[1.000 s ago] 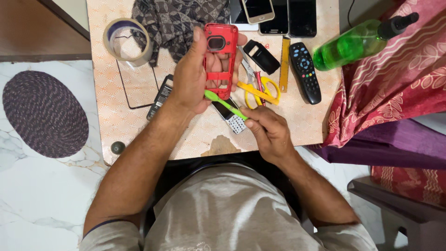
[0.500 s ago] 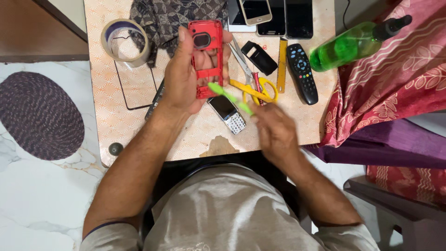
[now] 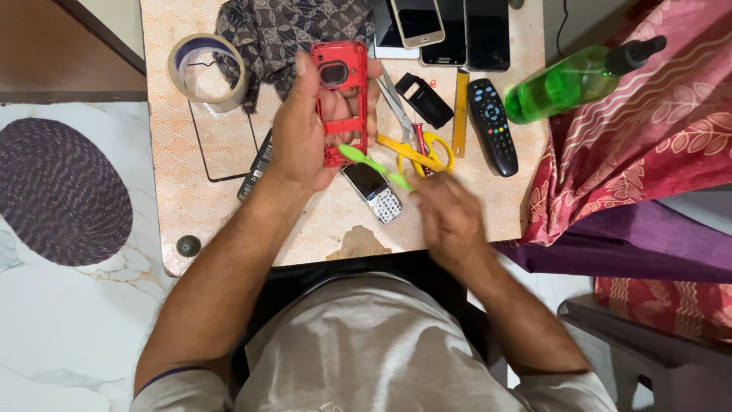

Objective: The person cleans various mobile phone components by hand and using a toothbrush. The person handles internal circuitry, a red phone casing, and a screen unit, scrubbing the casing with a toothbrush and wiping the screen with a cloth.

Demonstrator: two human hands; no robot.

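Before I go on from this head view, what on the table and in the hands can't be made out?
- Right hand: motion-blurred; its grip on the green tool is unclear.
- Red phone frame: partly covered by the left hand.
- Phones at the top: cut off by the picture's edge.
- Black flat object: mostly hidden under the left wrist.
- Keypad phone: keys too small to read.

right hand [image 3: 450, 217] motion-blurred, grip on green tool [image 3: 374, 165] unclear. phones [image 3: 446, 27] cut off at top edge. keypad phone [image 3: 374, 191] partly under tool.
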